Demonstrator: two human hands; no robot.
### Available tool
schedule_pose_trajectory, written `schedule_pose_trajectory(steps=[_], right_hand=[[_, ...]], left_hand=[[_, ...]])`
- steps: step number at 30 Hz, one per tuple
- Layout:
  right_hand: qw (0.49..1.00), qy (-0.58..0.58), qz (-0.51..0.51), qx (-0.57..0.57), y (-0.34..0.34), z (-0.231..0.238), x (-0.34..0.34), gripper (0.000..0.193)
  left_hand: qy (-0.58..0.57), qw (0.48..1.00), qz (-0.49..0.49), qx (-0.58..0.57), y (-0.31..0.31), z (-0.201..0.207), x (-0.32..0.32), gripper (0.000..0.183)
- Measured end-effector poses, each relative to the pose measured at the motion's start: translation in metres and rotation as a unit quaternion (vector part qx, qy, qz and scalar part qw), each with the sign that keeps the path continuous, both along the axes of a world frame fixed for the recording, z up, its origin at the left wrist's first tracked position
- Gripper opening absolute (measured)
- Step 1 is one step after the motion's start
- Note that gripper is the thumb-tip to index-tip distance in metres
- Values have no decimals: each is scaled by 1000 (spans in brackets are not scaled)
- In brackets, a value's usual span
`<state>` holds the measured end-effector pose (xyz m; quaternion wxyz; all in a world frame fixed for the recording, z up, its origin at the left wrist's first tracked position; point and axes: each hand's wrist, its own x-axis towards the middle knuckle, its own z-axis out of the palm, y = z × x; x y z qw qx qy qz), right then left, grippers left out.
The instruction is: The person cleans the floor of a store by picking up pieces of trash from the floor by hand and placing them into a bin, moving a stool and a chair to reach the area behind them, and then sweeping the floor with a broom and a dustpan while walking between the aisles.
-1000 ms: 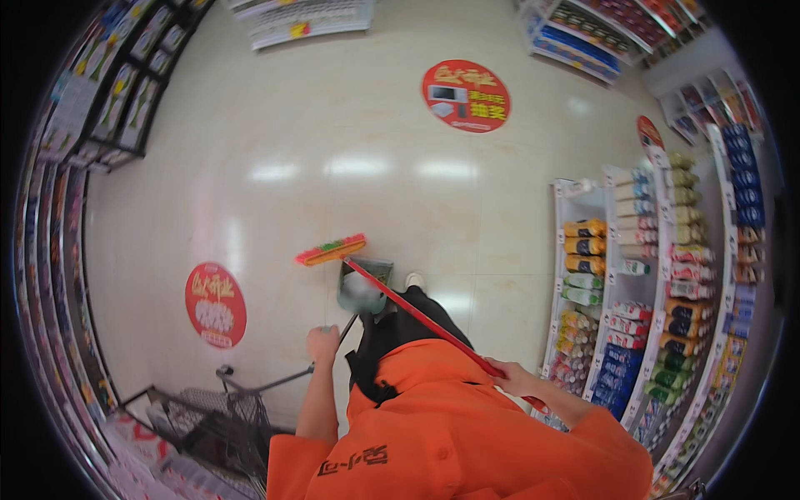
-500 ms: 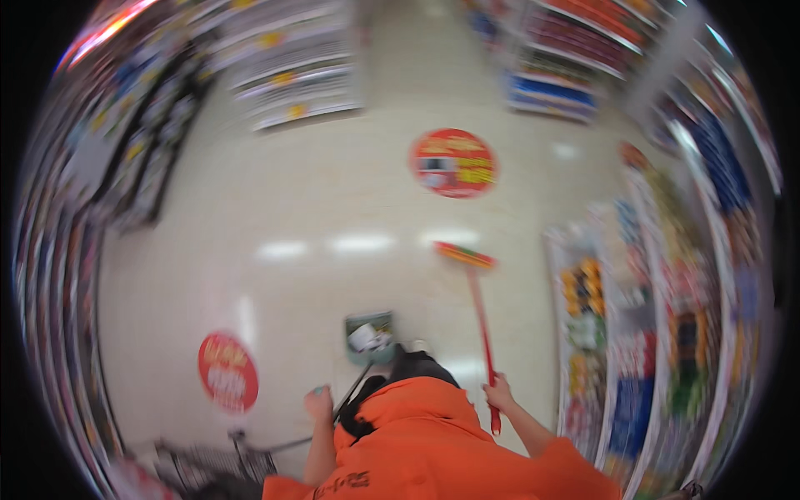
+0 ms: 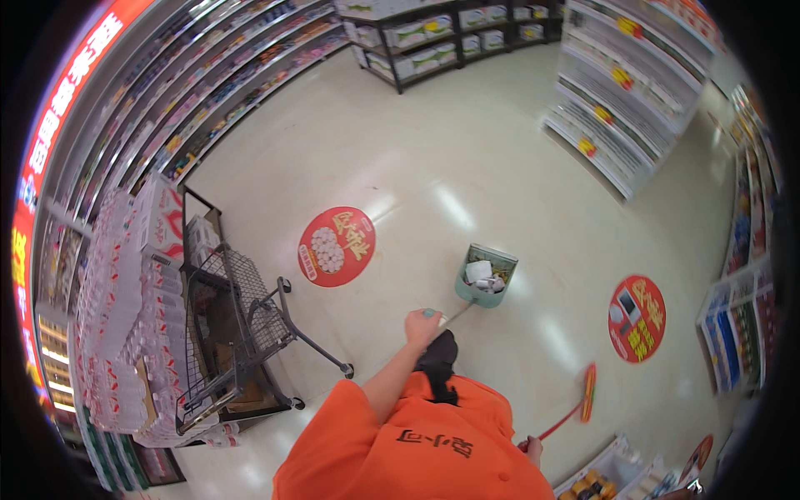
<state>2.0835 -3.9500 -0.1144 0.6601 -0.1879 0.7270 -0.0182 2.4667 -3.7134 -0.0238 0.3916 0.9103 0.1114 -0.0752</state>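
Note:
Ahead of me, my left hand [image 3: 423,325] is closed round the handle of a long-handled dustpan [image 3: 473,294]. The green pan is down by the floor and holds white crumpled litter and darker bits. At my right side, my right hand [image 3: 532,448] grips the red stick of a broom [image 3: 588,393]. Its red, yellow and green head is out to the right, low over the floor. Whether the bristles touch the floor I cannot tell. An orange shirt [image 3: 450,450] covers my body, and a dark shoe or trouser leg shows below the dustpan.
To the left stands a grey wire shopping cart [image 3: 250,308] beside stacked bottle packs [image 3: 133,317]. Round red floor stickers [image 3: 337,247] lie ahead and to the right. Shelves line the far left wall; a white shelf unit [image 3: 633,92] stands at far right, with a goods bin [image 3: 596,479] near right.
My view has swung left, bringing the cart and bottle packs fully in. My left arm now reaches further forward with the dustpan, while the broom sits lower and further right.

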Motion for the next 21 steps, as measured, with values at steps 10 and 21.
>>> schedule_pose_trajectory(steps=[10, 21], right_hand=[[951, 124, 264, -101, -39, -17, 152, 6], [803, 9, 556, -216, -32, 98, 472, 19]], left_hand=[[13, 990, 138, -30, 36, -14, 185, 34], [46, 975, 200, 84, 104, -35, 350, 32]])
